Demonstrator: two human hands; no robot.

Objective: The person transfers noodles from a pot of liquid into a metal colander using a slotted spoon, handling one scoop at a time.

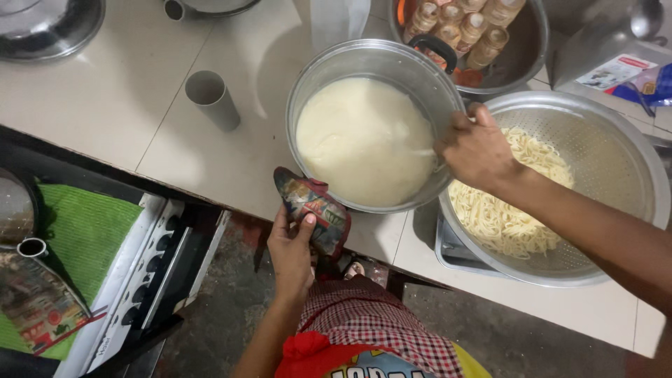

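Hands grip a metal pot (pixel 374 122) from two sides at centre frame. Left hand (pixel 292 246), lower centre, is closed around a patterned pot holder (pixel 315 213) pressed to the pot's near rim, probably because the metal is hot. Right hand (pixel 477 148) comes in from the right and is closed on the pot's far rim where it meets the colander (pixel 602 140); what exactly the fingers pinch there cannot be told.

Pot holds a pale, creamy sauce (pixel 364 140) filling much of its width. It appears tilted toward the camera, with one black handle (pixel 435 49) at the raised upper edge.

Colander sits just right of the pot, touching or overlapping it, with cooked noodles (pixel 500 217) heaped on its left side. It rests in a metal tray (pixel 455 252) at the counter edge.

Counter (pixel 140 105) is pale tile. A grey cup (pixel 212 98) lies tipped to the pot's left, with open tile around it. At upper right a metal bowl (pixel 525 49) of small brown-capped bottles crowds the pot's back rim, so there is little room there.

Counter's front edge runs diagonally under the pot, whose near rim overhangs it. At lower left, across a narrow gap of floor, a stove (pixel 150 273) with black knobs carries a green cloth (pixel 84 231).
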